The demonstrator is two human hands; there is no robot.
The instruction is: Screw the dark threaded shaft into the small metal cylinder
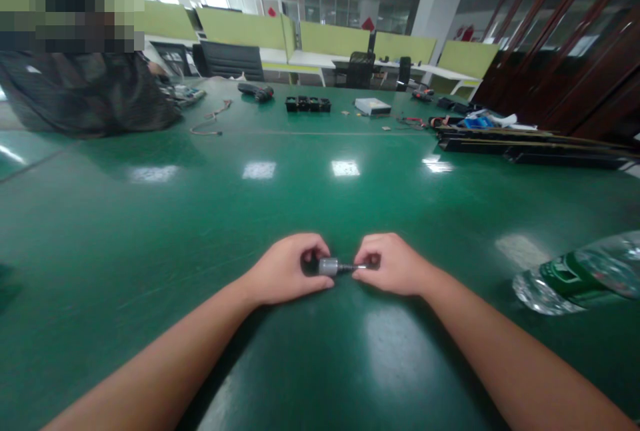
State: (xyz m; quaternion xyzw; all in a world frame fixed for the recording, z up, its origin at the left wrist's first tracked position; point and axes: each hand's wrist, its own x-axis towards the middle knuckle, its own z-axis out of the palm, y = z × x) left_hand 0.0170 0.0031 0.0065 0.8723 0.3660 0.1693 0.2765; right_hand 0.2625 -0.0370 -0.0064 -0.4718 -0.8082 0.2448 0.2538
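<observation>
A small grey cylindrical part (329, 266) with a thin, dark, ridged shaft (345, 268) lies level, low over the green table (280, 204). My left hand (287, 268) is curled around the grey cylinder, its thumb along the near side and its fingers along the far side. At the other end, my right hand (393, 264) pinches the tip of the shaft between thumb and forefinger, where a short shiny piece shows. The cylinder's left end is hidden in the shadow of my left palm. What exact kind of part it is cannot be made out.
To the right lies a plastic water bottle (575, 281) on its side. Along the far edge are a black module (308, 104), a white box (373, 106), a handheld tool (255, 91) and dark strips (530, 144). A dark bag (90, 94) sits at far left, by a blurred-out person.
</observation>
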